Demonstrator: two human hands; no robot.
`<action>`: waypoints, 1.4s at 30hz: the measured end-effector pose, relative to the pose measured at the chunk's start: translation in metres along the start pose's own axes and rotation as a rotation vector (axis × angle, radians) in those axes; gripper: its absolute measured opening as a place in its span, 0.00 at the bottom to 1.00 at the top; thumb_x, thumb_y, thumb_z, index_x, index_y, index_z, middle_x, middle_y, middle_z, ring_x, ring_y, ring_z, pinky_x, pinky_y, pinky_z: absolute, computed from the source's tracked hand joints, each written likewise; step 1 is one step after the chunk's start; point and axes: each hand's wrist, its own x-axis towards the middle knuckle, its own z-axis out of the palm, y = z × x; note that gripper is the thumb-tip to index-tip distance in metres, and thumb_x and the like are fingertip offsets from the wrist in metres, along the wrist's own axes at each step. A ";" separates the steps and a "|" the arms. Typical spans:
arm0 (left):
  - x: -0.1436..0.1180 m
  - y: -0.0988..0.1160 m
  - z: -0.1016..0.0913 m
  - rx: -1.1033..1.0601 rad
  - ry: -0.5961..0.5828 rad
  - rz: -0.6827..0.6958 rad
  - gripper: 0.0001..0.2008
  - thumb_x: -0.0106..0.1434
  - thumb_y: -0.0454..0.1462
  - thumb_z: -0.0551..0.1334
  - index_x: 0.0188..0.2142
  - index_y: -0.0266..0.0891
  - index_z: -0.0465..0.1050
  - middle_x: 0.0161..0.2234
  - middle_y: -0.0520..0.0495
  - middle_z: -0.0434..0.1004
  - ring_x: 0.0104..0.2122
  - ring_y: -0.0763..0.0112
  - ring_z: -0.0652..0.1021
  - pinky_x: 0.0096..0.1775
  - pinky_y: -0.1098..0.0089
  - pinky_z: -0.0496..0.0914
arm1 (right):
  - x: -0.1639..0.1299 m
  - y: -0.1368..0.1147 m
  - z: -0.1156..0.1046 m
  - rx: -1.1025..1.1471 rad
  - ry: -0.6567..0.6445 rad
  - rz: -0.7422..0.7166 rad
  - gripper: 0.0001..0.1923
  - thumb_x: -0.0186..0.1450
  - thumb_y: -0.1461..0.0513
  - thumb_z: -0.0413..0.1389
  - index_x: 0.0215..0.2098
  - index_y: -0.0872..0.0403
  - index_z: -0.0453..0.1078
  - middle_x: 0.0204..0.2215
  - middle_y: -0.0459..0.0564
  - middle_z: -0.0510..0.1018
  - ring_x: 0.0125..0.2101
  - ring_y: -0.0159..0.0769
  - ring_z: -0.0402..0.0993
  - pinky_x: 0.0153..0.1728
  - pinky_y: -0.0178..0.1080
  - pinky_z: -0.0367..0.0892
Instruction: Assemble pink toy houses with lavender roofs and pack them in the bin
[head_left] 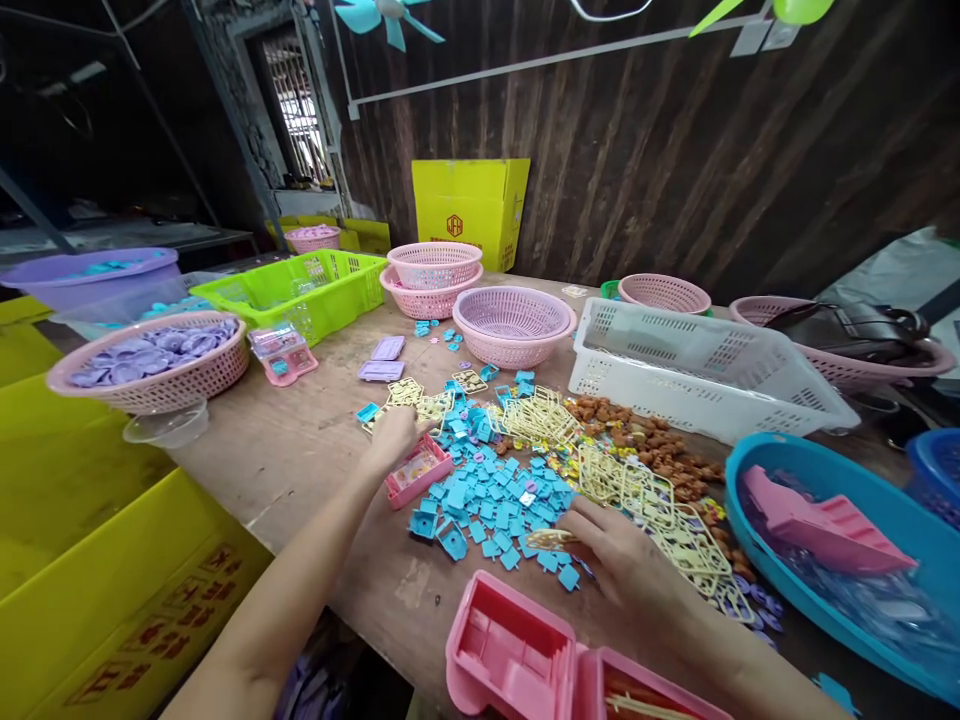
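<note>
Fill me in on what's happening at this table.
A person sits at a wooden table strewn with small plastic toy parts. The left hand rests on a small pink tray; the right hand pinches a cream piece beside a pile of blue squares. Pink baskets stand behind.

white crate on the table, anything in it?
No, the white crate shows only its bare slotted walls and floor, nothing inside.

Two bare forearms and hands seen from the wearer's own viewpoint. The left hand (391,436) and right hand (622,562) wear no gloves, rings, watch or bracelets. No sleeves show; both arms are uncovered up to the frame edge.
</note>
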 end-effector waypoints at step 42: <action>-0.002 0.112 0.015 -0.294 -0.081 0.659 0.10 0.58 0.30 0.55 0.26 0.33 0.74 0.29 0.42 0.76 0.36 0.62 0.74 0.40 0.65 0.65 | -0.039 0.010 -0.014 0.231 0.155 0.350 0.10 0.62 0.66 0.46 0.35 0.54 0.69 0.29 0.52 0.76 0.32 0.40 0.73 0.32 0.40 0.69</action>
